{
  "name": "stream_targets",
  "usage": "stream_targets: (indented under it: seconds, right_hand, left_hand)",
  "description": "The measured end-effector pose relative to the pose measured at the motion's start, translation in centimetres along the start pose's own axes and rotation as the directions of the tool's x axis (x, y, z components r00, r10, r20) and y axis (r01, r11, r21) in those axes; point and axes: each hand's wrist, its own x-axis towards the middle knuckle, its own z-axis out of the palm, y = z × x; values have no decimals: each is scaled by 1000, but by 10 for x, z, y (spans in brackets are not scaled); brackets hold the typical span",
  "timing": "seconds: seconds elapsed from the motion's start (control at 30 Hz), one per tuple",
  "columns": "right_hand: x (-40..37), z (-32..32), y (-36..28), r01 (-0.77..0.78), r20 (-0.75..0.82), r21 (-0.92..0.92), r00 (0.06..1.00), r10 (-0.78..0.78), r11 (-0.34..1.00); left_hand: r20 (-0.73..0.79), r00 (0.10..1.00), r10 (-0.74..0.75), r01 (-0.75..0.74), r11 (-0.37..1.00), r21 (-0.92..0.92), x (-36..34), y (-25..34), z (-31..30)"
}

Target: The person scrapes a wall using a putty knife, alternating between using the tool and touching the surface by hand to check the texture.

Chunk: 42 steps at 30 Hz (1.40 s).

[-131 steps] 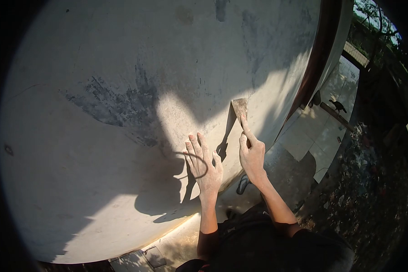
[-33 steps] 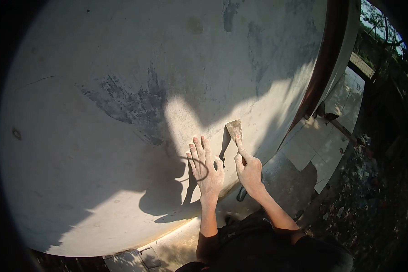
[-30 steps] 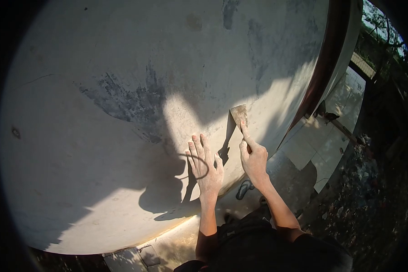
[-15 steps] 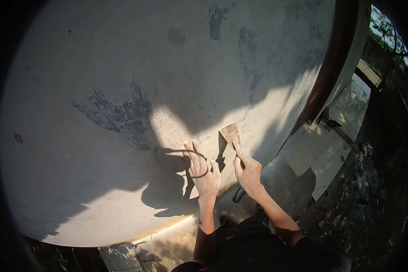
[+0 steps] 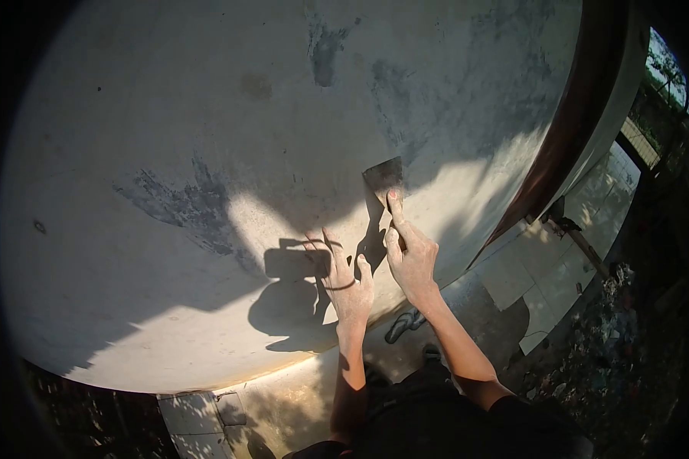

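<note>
A pale wall (image 5: 153, 268) with grey scraped patches (image 5: 187, 200) fills most of the view. My right hand (image 5: 413, 256) is closed round a flat scraper (image 5: 384, 177), its thumb or a finger along the blade and the blade's wide edge towards the upper wall. To its left, my left hand (image 5: 348, 287) rests against the wall with fingers spread, holding nothing. Shadows of the head and hands fall on the sunlit part around them.
A dark reddish-brown vertical band (image 5: 566, 130) borders the wall at the right. Below are a paved floor (image 5: 509, 287), a dark coiled object (image 5: 406, 324), a wooden stick (image 5: 588, 249) and scattered debris (image 5: 612, 344).
My right hand and the scraper have moved up the wall, and the blade now reaches into shadow. My left hand stays nearly in place. The view has shifted slightly.
</note>
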Motion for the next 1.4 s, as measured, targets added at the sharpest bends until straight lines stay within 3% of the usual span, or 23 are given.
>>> stream_targets:
  seconds: [0.13,0.23,0.3,0.4,0.73,0.93,1.0,1.03,1.17,1.23,1.3,1.33,1.4]
  right_hand:
    - [-36,10,38,14,43,-26,999,-12,1000]
    - [-29,5,36,51,76,-13,996,-49,999]
    - [-5,-4,24,55,78,-2,995,-55,998]
    - [26,-13,4,105,20,31,994,-105,994]
    - [-42,-4,56,-56,186,90,982,38,994]
    - [38,-23,12,105,97,116,988,-117,988]
    - [32,-24,15,149,61,157,985,-160,976]
    - [18,-21,22,104,117,112,986,-117,988]
    - [10,-24,37,84,204,67,974,-96,994]
    - [14,-32,37,81,221,67,971,-94,994]
    - [39,-36,26,179,173,222,960,-219,959]
    - [42,-34,25,177,172,229,961,-218,957]
    - [49,-34,21,102,288,327,936,-201,940]
  left_hand:
    - [47,990,-131,135,986,-102,-1,-8,17]
    - [-4,997,-73,73,997,-26,1,-3,14]
    - [-125,992,26,-24,1000,10,1,2,16]
    - [-126,992,10,-8,1000,11,2,7,20]
    - [-161,983,-85,86,996,-1,8,6,31]
    - [-154,976,-155,152,988,-28,-7,9,42]
    - [-152,973,-172,170,985,-28,-13,6,42]
    - [-158,972,-173,171,985,-26,-19,-4,45]
    - [18,965,-262,261,965,28,-72,-92,92]
    - [66,955,-290,287,957,48,-71,-72,86]
    - [-48,999,0,1,1000,24,-37,0,55]
    - [-48,999,2,0,1000,31,-40,2,59]
    - [-270,962,52,-54,999,1,-40,4,68]
